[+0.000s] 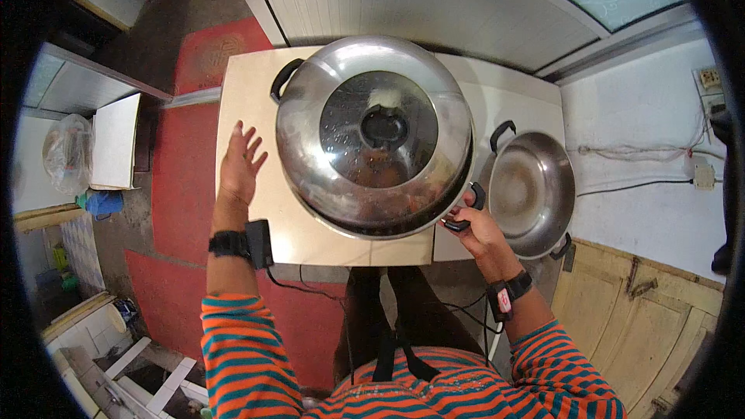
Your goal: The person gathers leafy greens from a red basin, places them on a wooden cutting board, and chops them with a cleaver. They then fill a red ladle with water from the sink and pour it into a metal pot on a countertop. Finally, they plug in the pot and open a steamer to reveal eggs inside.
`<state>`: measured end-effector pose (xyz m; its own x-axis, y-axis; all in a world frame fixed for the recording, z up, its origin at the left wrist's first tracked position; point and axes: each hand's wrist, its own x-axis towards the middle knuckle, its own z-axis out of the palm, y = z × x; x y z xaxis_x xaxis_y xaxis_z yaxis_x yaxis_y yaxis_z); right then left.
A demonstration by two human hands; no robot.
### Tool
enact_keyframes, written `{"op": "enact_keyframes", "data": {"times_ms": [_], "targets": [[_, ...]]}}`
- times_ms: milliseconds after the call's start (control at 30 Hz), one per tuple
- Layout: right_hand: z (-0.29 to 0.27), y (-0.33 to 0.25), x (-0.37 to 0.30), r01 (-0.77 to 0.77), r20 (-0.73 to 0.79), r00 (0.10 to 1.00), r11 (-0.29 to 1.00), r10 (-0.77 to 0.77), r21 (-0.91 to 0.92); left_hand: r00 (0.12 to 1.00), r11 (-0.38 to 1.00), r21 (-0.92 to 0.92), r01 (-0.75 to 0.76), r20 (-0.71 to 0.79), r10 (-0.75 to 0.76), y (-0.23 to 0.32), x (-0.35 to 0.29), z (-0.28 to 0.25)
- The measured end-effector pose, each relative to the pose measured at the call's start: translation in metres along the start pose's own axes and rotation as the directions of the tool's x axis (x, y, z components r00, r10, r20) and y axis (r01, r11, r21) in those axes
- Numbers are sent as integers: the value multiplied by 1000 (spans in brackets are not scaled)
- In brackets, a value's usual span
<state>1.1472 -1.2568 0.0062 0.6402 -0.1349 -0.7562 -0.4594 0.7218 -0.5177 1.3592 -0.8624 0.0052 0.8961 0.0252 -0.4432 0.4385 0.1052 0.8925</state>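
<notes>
A wide steel pan [326,221] with black side handles stands on the cream tabletop in front of me. On top of it rests a domed steel lid [306,140] with a round glass window and a black knob [386,127]. Along the near right side a dark gap shows between lid and rim. My right hand [477,229] is closed around the pan's near right handle [458,226], its fingers partly hidden. Off the pan's left side my left hand [240,167] is in the air, fingers spread, holding nothing.
A second steel pan [529,194], uncovered, stands at the right beside the white wall [621,101]. Behind the table rises a metal-framed partition [388,0]. Red mats [182,186] cover floor at the left. Cables [458,314] hang from my wrist straps near the table's front edge.
</notes>
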Motion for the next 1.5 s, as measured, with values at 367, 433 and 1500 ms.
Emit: {"op": "enact_keyframes", "data": {"times_ms": [367,433,1500], "targets": [[-35,35,-45,-116,69,990,991,121,-65,971,974,-156,166,196,-135,-25,-48,-3],[-38,38,-38,-116,120,985,990,126,-86,973,956,-215,198,163,-165,-33,-51,-5],[-280,-156,-184,135,-308,939,988,-152,-78,768,909,-235,343,627,-127,15,-145,301]]}}
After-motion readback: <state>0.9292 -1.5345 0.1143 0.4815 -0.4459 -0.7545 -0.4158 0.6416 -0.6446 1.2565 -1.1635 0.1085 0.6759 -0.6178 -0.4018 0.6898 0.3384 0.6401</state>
